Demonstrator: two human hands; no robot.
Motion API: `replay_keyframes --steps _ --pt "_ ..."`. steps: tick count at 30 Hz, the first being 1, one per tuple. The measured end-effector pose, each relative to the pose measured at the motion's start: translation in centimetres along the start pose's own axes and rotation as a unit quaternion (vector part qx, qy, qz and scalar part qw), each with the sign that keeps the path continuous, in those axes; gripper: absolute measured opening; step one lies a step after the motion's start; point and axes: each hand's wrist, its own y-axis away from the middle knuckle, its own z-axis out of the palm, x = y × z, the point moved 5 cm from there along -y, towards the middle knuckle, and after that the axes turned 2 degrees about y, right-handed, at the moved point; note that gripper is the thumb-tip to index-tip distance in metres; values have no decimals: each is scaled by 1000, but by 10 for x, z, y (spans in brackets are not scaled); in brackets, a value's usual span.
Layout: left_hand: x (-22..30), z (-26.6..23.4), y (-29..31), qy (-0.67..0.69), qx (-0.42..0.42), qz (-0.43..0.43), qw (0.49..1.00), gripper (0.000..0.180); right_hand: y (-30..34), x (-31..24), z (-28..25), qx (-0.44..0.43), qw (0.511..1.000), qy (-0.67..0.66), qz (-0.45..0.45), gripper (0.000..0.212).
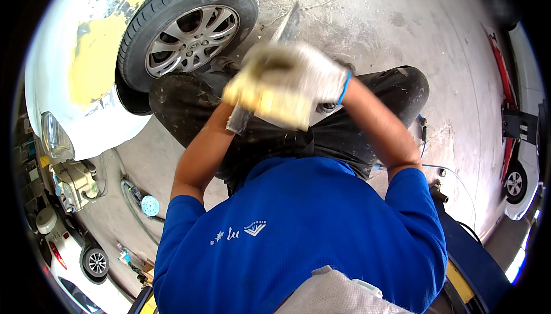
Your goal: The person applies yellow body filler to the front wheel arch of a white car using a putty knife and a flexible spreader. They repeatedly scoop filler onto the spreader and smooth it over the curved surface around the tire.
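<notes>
My right hand (304, 79) is in a pale work glove with a blue cuff and yellow-stained fingers, smeared by motion. Its fingers curl round a long, flat grey bar (238, 122), whose exact kind I cannot make out. Both ends of the bar stick out past the glove, one toward the floor ahead and one over my left wrist. My left forearm (198, 147) reaches up to the same spot, but the glove hides that hand and its fingers. The bar is held above my lap, close to the car wheel (192, 41).
A white car body (51, 84) with yellow filler patches stands at the left. A round blue sanding pad (150, 205) on a hosed tool lies on the concrete floor. A thin hose (459, 179) runs at the right. Other cars (94, 262) stand farther off.
</notes>
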Motion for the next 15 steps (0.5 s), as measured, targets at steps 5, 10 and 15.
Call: replay_keyframes --steps 5,10,15 --pt "-7 -69 -30 -232 117 48 965 54 9 6 -11 22 978 -207 25 38" --pt "29 -6 7 -440 89 34 893 60 20 82 -122 240 944 -184 130 44" --pt "33 12 20 -386 65 -50 919 55 30 100 -145 241 953 -115 143 38"
